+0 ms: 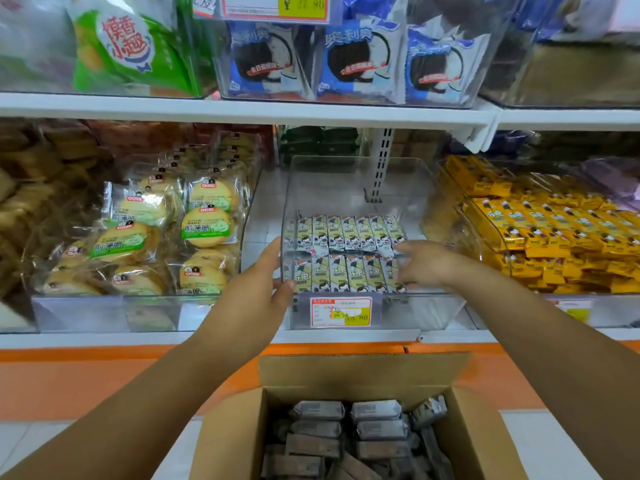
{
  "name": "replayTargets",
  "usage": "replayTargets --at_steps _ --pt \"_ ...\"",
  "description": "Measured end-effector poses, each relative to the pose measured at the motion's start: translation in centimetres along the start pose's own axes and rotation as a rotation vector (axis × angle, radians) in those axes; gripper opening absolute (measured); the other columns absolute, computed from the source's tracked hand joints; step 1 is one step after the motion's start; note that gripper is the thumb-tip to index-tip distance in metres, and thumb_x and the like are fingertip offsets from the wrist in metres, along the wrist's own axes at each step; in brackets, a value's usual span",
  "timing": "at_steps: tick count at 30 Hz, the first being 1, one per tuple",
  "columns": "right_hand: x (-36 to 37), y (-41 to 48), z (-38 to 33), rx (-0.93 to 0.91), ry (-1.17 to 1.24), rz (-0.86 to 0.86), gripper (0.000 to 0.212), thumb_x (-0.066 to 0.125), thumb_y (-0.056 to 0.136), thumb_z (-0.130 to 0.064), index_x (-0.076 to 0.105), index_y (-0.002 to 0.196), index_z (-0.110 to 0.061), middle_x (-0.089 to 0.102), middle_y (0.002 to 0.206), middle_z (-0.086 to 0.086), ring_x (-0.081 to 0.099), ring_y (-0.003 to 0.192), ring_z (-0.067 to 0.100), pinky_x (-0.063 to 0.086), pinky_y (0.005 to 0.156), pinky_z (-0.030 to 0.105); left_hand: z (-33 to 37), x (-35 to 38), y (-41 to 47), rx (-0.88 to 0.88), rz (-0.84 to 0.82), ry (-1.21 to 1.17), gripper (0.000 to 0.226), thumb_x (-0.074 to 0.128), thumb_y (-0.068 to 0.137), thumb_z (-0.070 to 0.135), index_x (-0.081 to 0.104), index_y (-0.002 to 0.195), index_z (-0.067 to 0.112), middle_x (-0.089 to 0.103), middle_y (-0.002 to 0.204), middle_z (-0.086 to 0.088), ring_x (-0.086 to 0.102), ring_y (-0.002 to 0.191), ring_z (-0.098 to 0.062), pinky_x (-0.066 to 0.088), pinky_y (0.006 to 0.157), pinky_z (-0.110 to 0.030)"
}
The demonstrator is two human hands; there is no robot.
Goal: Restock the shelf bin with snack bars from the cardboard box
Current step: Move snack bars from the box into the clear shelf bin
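Fingers (403,251) of the right hand (427,265) are loosely stretched and point to the left. They lie on the right end of the near row of snack bars (346,233), and I see nothing pinched between them. These snack bars lie inside the clear bin (360,174), in its near half, in two rows, one row behind the other. In each row they lie flat and side by side from left to right. The long axis of every one runs from near to far, with the printed face up.

At the near left corner of the bin is the left hand (256,289), which holds this corner. Its thumb stands against the left wall, and its fingers (286,289) bend round onto the front wall.

On the front wall, low down, sits a price label (341,311). The bin stands on a white shelf (138,339), between a bin of round biscuits (206,228) on the left and one of yellow packets (554,233) on the right.

Nearer, below both arms, the cardboard box (235,438) stands open. It holds wrapped bars (377,429), most with the grey back up and the long axis from left to right.
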State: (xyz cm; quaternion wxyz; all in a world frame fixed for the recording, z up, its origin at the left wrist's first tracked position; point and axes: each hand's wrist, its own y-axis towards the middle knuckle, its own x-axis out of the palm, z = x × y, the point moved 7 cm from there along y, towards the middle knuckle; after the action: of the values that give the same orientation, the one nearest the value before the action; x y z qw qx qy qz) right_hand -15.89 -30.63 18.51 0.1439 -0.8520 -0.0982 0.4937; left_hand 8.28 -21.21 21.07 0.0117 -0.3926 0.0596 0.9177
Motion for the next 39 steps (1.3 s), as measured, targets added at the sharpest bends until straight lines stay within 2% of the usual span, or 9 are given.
replayTargets --at_steps 3,6,9,13,19,23,28,34,39 --pt "-2.2 -3.1 -2.8 -0.249 -0.042 0.175 0.057 0.058 0.093 -0.014 0.036 0.145 -0.021 0.047 0.142 0.007 0.052 0.122 0.021 0.044 0.099 0.031 -0.6 0.1 -1.5 -0.022 0.011 -0.026 0.066 0.052 0.099 0.023 0.015 0.155 0.028 0.043 0.15 0.003 0.053 0.128 -0.016 0.043 0.103 -0.032" --pt "-3.5 -8.6 -4.2 -0.531 0.118 0.349 0.039 0.055 0.094 -0.013 0.053 0.129 -0.028 0.059 0.113 -0.006 0.057 0.093 0.005 0.046 0.074 0.016 -1.8 0.3 -4.4 -0.039 0.078 -0.058 0.062 0.058 0.095 0.02 0.029 0.149 0.025 0.048 0.133 0.004 0.053 0.114 -0.011 0.045 0.093 -0.028" --pt "-1.5 -12.6 -2.1 -0.634 0.135 0.391 0.03 0.056 0.092 -0.015 0.06 0.117 -0.03 0.058 0.095 -0.013 0.057 0.083 0.005 0.046 0.069 0.017 -3.1 1.6 -7.4 0.026 0.121 -0.013 0.047 0.058 0.093 0.014 0.044 0.137 0.022 0.046 0.118 0.007 0.054 0.105 -0.008 0.049 0.086 -0.03" --pt "8.1 -12.2 5.3 -0.385 -0.012 -0.016 0.034 0.059 0.09 -0.02 0.056 0.123 -0.026 0.057 0.098 -0.013 0.058 0.088 0.009 0.048 0.085 0.03 -6.2 9.0 -10.7 0.044 -0.117 0.166 0.041 0.056 0.093 0.017 0.049 0.133 0.025 0.049 0.126 0.004 0.06 0.102 -0.015 0.052 0.083 -0.036" --pt "22.0 -12.5 15.4 -0.09 -0.26 -0.453 0.047 0.057 0.091 -0.025 0.046 0.137 -0.02 0.051 0.134 0.005 0.049 0.123 0.025 0.039 0.101 0.035 -11.0 22.6 -14.7 0.007 -0.669 0.322 0.057 0.056 0.095 0.029 0.036 0.148 0.021 0.039 0.148 -0.004 0.042 0.134 -0.025 0.039 0.106 -0.034" --pt "27.6 -11.0 17.1 -0.08 -0.199 -0.46 0.056 0.066 0.085 -0.03 0.046 0.137 -0.021 0.049 0.137 0.007 0.046 0.126 0.027 0.04 0.103 0.038 -15.2 26.9 -15.9 -0.097 -0.761 0.308 0.057 0.059 0.089 0.047 0.044 0.14 0.026 0.047 0.138 -0.002 0.046 0.13 -0.028 0.041 0.104 -0.039" --pt "32.6 -10.4 19.0 -0.119 -0.341 -0.447 0.096 0.071 0.079 -0.039 0.011 0.152 -0.026 0.022 0.154 0.0 0.019 0.138 0.032 0.028 0.11 0.045 -19.1 28.5 -17.2 -0.138 -0.806 0.359 0.072 0.07 0.078 0.058 0.05 0.137 0.024 0.046 0.136 -0.009 0.041 0.127 -0.027 0.039 0.1 -0.035" --pt "33.0 -9.3 19.2 -0.151 -0.346 -0.268 0.086 0.073 0.071 -0.047 0.032 0.143 -0.022 0.039 0.14 0.001 0.03 0.127 0.025 0.033 0.104 0.039 -17.2 29.7 -17.3 -0.034 -0.731 0.527 0.076 0.052 0.069 0.085 0.067 0.116 0.026 0.045 0.113 -0.002 0.039 0.115 -0.023 0.031 0.096 -0.037" --pt "31.5 -9.8 19.3 -0.112 -0.134 -0.205 0.084 0.078 0.067 -0.039 0.039 0.14 -0.023 0.042 0.138 -0.001 0.03 0.127 0.021 0.033 0.103 0.036 -16.8 31.9 -17.7 0.006 -0.812 0.741 0.076 0.053 0.077 0.077 0.061 0.124 0.017 0.048 0.133 -0.01 0.04 0.126 -0.029 0.033 0.103 -0.043"
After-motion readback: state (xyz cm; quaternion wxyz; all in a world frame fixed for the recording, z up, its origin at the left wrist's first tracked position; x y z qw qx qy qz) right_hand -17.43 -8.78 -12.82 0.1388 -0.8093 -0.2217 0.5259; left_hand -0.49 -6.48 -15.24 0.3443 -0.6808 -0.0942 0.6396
